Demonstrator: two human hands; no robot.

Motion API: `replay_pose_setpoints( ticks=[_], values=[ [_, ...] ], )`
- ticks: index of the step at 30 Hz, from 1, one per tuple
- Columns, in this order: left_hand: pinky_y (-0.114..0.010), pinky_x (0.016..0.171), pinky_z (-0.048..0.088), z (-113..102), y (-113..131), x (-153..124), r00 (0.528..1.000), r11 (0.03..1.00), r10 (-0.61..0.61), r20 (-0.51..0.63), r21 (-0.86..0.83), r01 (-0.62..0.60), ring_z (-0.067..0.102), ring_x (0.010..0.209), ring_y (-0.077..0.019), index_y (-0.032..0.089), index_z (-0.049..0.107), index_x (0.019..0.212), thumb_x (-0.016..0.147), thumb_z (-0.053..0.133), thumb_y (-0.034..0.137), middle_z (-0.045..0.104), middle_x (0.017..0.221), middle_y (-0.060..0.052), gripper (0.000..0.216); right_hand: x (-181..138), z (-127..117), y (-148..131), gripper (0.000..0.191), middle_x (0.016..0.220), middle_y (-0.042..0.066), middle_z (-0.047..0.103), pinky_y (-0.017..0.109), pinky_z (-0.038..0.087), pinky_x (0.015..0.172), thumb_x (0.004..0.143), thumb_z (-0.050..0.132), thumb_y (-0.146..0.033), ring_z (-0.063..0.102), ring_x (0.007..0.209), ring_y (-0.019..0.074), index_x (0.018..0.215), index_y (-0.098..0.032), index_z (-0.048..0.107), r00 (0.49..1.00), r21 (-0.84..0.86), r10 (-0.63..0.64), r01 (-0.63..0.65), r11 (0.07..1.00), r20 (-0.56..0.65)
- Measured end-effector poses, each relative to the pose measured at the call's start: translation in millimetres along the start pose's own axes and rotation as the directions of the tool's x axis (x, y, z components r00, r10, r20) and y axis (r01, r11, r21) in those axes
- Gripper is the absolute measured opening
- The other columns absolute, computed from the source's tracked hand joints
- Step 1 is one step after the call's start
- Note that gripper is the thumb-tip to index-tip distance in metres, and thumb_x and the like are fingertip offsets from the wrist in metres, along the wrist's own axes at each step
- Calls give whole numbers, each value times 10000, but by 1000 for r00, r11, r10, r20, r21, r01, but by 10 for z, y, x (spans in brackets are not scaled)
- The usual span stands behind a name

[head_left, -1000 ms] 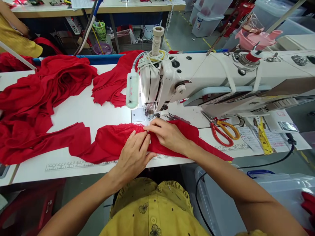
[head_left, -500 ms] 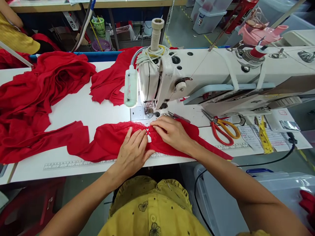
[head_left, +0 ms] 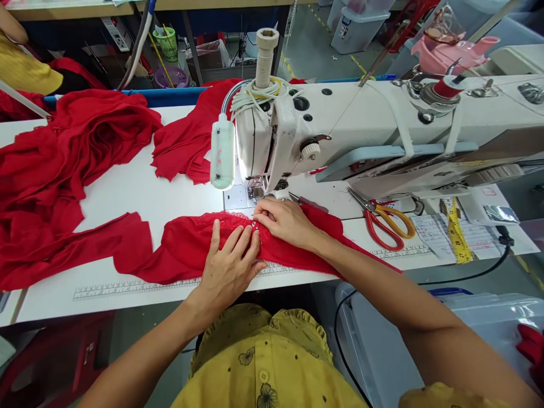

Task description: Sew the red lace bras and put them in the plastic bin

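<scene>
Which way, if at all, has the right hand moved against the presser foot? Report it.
Yes, slightly: the right hand has crept up the table toward the presser foot.

- Ruler strip (head_left: 140, 286) on the table's front edge: tick marks and tiny figures, too small to read from here.
- Yellow tape (head_left: 457, 232): dark figures along it, none legible.
- Papers (head_left: 429, 229) by the scissors: printed lines, blurred.
- Sticker (head_left: 339, 26) on the far bin: print too small to read.
- Nothing else shows any readable writing.

Bright, even light; machine lamp (head_left: 222, 152) glows; edges bow, sharp focus.
</scene>
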State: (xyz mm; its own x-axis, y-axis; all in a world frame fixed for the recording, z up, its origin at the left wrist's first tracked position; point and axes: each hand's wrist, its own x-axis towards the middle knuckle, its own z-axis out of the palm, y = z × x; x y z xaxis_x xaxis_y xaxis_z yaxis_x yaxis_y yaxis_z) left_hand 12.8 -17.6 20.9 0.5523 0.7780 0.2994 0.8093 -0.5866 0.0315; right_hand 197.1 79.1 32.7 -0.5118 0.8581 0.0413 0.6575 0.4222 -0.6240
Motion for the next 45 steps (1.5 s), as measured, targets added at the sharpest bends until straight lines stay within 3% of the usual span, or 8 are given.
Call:
replay_pose_setpoints(
  ticks=[7,19,22,26,30,34,39,45],
  values=[
    [-541,1275,177,9,54,-89,998,998,41,-55,-50,-44,472,1417,-297,73,481,1464,1029,477,427,543,1492,-168,560,-48,-15,17,112,866,20,665,293,378,753,980,533,-211,585,825,171,917,-210,626,999,26,-38,38,999,-11],
    [-535,1262,223,31,123,-246,995,992,47,90,-118,-37,378,1478,-328,76,415,1516,979,445,626,436,1577,-158,769,80,-25,14,112,768,-42,656,273,329,656,899,703,-293,578,735,154,892,-233,609,996,28,83,-84,996,18],
    [-584,1243,258,-48,90,-217,998,983,32,59,-181,-21,413,1457,-330,113,450,1490,1002,504,502,487,1540,-161,626,-46,-99,11,31,825,-16,674,286,413,731,950,607,-216,615,815,167,948,-231,634,1000,58,-3,5,998,-18],
    [-508,1200,393,-74,-16,-83,988,957,-59,-142,-288,16,571,1315,-254,138,524,1384,1000,519,181,658,1330,-143,387,-290,-88,-47,195,1032,62,689,329,485,857,1021,462,-204,634,962,196,1042,-215,656,973,-61,-128,119,991,-190],
    [-466,1171,437,45,-155,70,984,950,-101,-144,-306,53,617,1225,-225,118,607,1171,987,467,78,675,1251,-138,235,-404,35,-66,203,1139,93,690,359,514,899,1022,516,-320,620,1065,234,1101,-195,656,960,-184,-250,225,957,-129],
    [-540,1187,390,128,-240,87,994,960,-107,10,-258,106,555,1314,-262,128,607,1113,1013,415,107,610,1364,-153,217,-421,90,0,348,1212,106,687,398,503,953,972,598,-458,609,1113,263,1167,-174,649,958,-284,-271,234,930,-96],
    [-553,1191,374,107,-267,40,994,955,-109,19,-276,110,531,1355,-280,118,543,1234,1036,447,232,605,1389,-174,247,-467,96,58,545,1311,125,649,451,457,975,914,632,-586,578,1177,296,1261,-167,616,966,-277,-247,217,936,-79],
    [-619,1205,298,73,-314,17,994,975,-77,80,-203,92,446,1430,-342,104,441,1428,1013,506,440,554,1468,-185,538,-495,95,82,636,1352,138,627,457,400,992,888,638,-635,555,1220,306,1311,-163,583,966,-281,-254,230,932,-51]
  ],
)
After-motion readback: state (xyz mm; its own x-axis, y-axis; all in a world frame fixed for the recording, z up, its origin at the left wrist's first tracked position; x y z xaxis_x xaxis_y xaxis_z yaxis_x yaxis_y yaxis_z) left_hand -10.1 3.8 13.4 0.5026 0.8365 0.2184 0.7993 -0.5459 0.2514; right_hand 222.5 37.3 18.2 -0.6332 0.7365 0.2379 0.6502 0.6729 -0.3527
